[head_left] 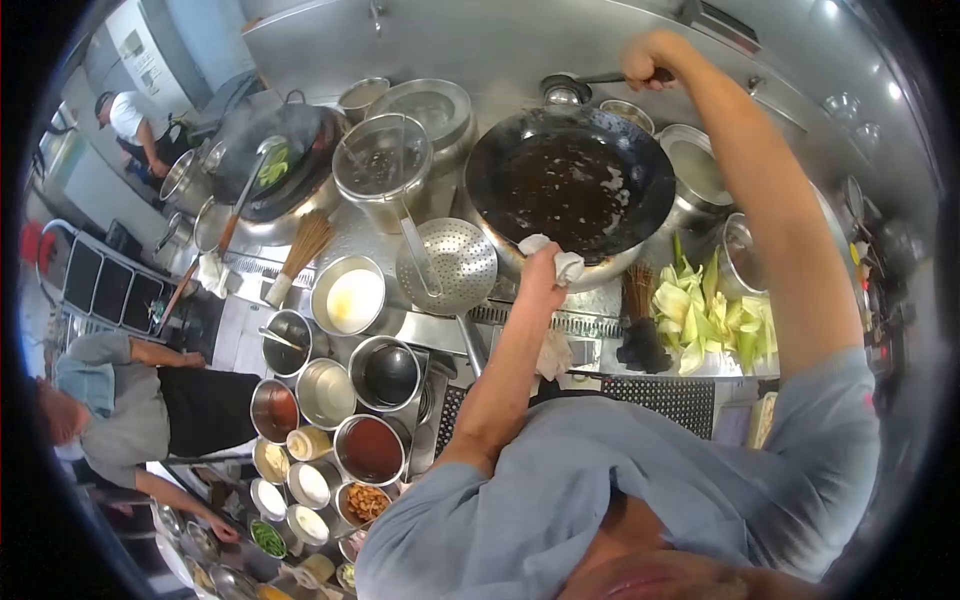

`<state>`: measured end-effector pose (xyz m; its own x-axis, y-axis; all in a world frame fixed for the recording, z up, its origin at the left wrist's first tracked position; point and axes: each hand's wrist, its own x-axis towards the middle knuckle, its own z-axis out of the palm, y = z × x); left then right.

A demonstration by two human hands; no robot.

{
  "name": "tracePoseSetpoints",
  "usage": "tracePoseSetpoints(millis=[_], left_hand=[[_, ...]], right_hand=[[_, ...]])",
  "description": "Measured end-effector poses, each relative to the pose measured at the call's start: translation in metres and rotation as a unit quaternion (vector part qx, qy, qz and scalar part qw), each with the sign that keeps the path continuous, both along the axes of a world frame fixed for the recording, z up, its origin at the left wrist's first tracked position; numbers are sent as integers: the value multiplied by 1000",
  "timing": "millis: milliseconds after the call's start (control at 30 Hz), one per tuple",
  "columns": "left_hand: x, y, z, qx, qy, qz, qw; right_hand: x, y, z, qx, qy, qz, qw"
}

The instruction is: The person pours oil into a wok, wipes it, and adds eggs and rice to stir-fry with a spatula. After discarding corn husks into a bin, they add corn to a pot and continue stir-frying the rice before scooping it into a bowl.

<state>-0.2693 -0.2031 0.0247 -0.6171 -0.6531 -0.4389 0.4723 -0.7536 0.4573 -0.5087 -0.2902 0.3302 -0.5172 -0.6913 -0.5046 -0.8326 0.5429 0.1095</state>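
Observation:
A large black wok (pixel 487 200) sits on the burner in front of me, with dark brown liquid and patches of pale foam inside. My left hand (pixel 545 272) is closed round a folded white cloth (pixel 568 266) at the wok's near rim. Beyond the far side of the wok, my right hand (pixel 655 62) grips the handle of a ladle (pixel 566 91), whose dark bowl is over the back of the stove. To the left of the wok, a perforated strainer (pixel 447 265) rests with its handle toward me. Leafy green-white vegetable pieces (pixel 705 315) lie at the right.
A second wok (pixel 325 150) with greens and a ladle stands at the left, near a bamboo brush (pixel 303 250). Several seasoning pots (pixel 372 448) line my left side. A metal pot (pixel 740 255) stands right. Two other people (pixel 140 400) (pixel 140 125) are at the left.

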Motion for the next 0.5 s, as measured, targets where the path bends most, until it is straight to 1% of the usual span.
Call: tracePoseSetpoints(millis=[33,100,167,200,233,267,333,367,467,500], left_hand=[[7,-5,4,-1,0,-5,1000],[19,-13,11,-23,4,-24,999],[33,-9,37,-12,3,-31,999],[41,-7,44,-24,6,-26,999],[50,-7,47,-36,9,-21,999],[58,-8,48,-39,14,-10,999],[78,-11,56,-39,4,-6,999],[87,-15,60,-37,-8,-5,999],[100,-30,58,-36,11,10,999],[103,-34,61,-41,17,17,999]], right_hand=[[9,-2,6,0,-1,12,1000],[23,-2,19,3,7,-12,1000],[38,8,29,4,16,-29,999],[49,15,34,-25,5,-17,1000],[63,20,38,-53,-6,-6,999],[75,22,41,-55,-5,-2,998],[96,24,46,-84,-2,-17,996],[106,23,48,-86,0,-13,996],[125,16,54,-113,4,-10,994],[124,9,54,-102,13,9,995]])
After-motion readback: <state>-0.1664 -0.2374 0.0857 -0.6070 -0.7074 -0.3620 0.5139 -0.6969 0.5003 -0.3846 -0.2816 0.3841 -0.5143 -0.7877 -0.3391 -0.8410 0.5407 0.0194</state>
